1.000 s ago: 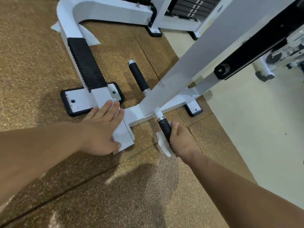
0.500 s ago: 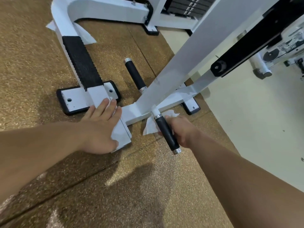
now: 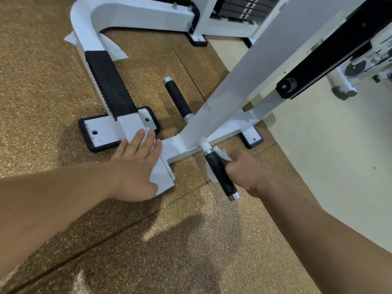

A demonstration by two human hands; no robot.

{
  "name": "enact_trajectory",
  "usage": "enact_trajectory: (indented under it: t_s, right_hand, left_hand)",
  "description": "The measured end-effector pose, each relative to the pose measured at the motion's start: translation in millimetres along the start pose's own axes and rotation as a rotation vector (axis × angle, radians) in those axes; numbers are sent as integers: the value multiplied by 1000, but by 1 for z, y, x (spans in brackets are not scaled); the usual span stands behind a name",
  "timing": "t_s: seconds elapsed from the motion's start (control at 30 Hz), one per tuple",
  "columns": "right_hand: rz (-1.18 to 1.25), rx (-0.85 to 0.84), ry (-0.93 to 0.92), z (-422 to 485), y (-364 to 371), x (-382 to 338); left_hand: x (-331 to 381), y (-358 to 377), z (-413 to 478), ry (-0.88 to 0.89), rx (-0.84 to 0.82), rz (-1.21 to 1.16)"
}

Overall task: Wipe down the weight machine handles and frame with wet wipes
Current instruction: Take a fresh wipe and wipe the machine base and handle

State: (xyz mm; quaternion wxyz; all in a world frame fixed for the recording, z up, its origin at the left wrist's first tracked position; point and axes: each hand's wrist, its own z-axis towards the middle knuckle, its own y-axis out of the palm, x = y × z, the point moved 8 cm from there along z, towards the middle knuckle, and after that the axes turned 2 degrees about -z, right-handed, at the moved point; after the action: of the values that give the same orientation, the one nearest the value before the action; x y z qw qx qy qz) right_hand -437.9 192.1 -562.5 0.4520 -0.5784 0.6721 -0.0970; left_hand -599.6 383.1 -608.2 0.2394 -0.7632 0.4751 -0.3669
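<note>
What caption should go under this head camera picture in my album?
Right hand grips a wet wipe round the black handle while the left hand rests flat on the white frame.

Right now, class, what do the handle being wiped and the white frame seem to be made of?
The handle looks like matte black rubber or foam, with shiny metal end caps. The frame looks like steel tubing, painted glossy white, hard-edged.

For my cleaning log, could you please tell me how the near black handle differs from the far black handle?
The near black handle is gripped by the right hand with a white wipe against it; the far black handle is bare and untouched. The near handle juts toward the camera from the white frame; the far handle juts away. Both have black grips and silver end caps.
</note>
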Motion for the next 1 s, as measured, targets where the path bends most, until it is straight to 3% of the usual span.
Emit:
enact_trajectory:
  t_s: [0.13, 0.2, 0.33, 0.43, 0.53, 0.63, 0.77, 0.87, 1.0]
  right_hand:
    - [193, 408, 93, -19, -43, 1]
    - [4, 519, -8, -32, -46, -25]
    - [-550, 249, -243, -30, 39, -49]
    - [-1117, 190, -342, -27, 69, -26]
    - [-1233, 100, -346, -42, 71, 1]
    - [-1181, 195, -457, -69, 66, 10]
    - [-935, 237, -488, -86, 52, 17]
    - [-737, 436, -445, -74, 19, -14]
    - [-483, 335, -287, -38, 15, -37]
  left_hand:
    - [0, 2, 1, 11, 0, -18]
    - [1, 2, 1, 13, 1, -26]
    - [0, 1, 0, 10, 11, -23]
    - [-1, 0, -1, 18, 20, -19]
    - [-2, -2, -3, -2, 34, 34]
    - [14, -8, -6, 40, 115, 136]
    - [39, -6, -8, 139, 198, 136]
    - [48, -6, -6, 154, 265, 118]
    - [64, -6, -7, 179, 316, 121]
